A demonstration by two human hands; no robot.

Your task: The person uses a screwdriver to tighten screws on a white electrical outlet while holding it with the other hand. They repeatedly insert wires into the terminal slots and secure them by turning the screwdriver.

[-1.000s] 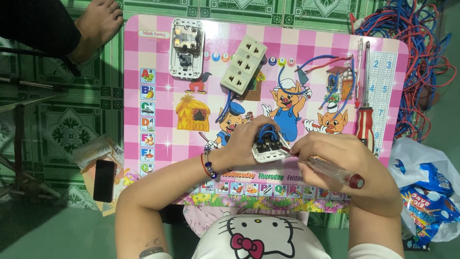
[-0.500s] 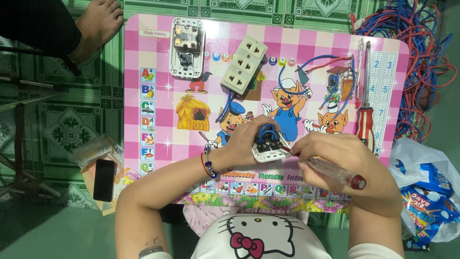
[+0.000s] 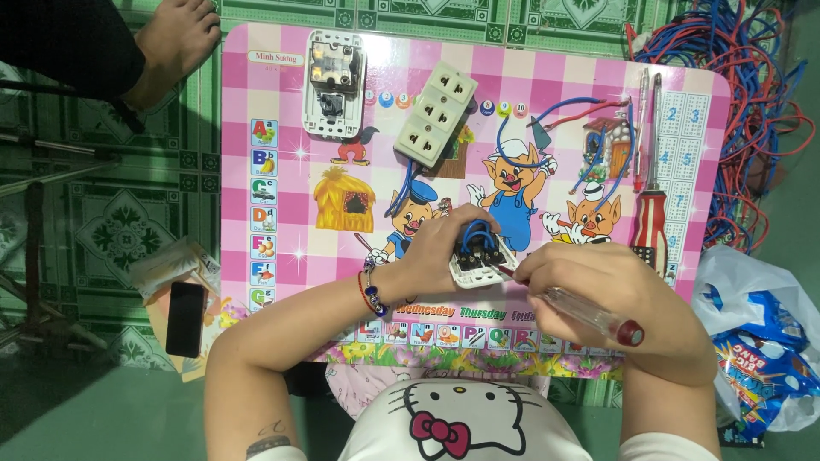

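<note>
My left hand grips a small white electrical switch module with blue wires looping out of its top, held on a pink cartoon-printed table. My right hand holds a clear-handled screwdriver with a red end cap, its tip touching the module's right side. A beaded bracelet circles my left wrist.
A white triple socket and a white switch plate lie at the table's far side. A red-handled screwdriver and loose blue and red wires lie to the right. A wire tangle, a plastic bag, a dark phone and another person's foot are on the floor.
</note>
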